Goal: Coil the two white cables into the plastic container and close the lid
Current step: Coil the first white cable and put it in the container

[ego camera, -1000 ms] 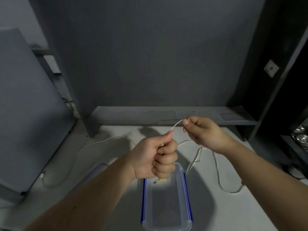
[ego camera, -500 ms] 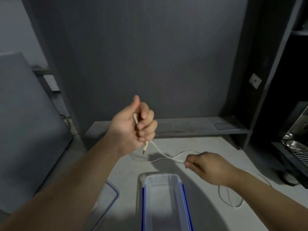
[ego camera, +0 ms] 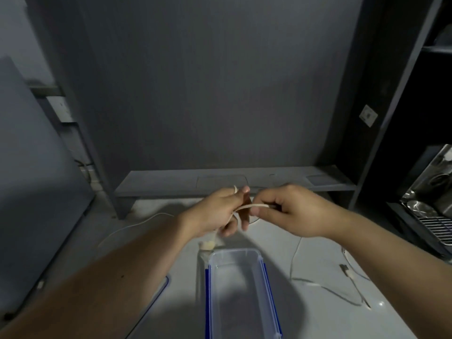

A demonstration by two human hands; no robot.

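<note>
**White cable part-wound above the open box**

Grey tabletop (ego camera: pixel 318 321) carries a clear rectangular plastic container with blue side clips (ego camera: pixel 235 251). It is open, and its long axis runs away from the person. Its clear blue-edged lid (ego camera: pixel 164 286) lies just left of the container, partly under the forearm. Both hands hover beyond the container's far end. The left hand (ego camera: pixel 215 214) has its fingers curled round loops of the thin white cable (ego camera: pixel 247 206). The right hand (ego camera: pixel 293 211), just beside it, pinches the taut strand between thumb and forefinger. From there the cable drops to the table right of the container, so the right hand is nearer the unwound length. A second white cable (ego camera: pixel 137 225) lies well left of the container. The space over the container looks free for lowering the coil.
</note>
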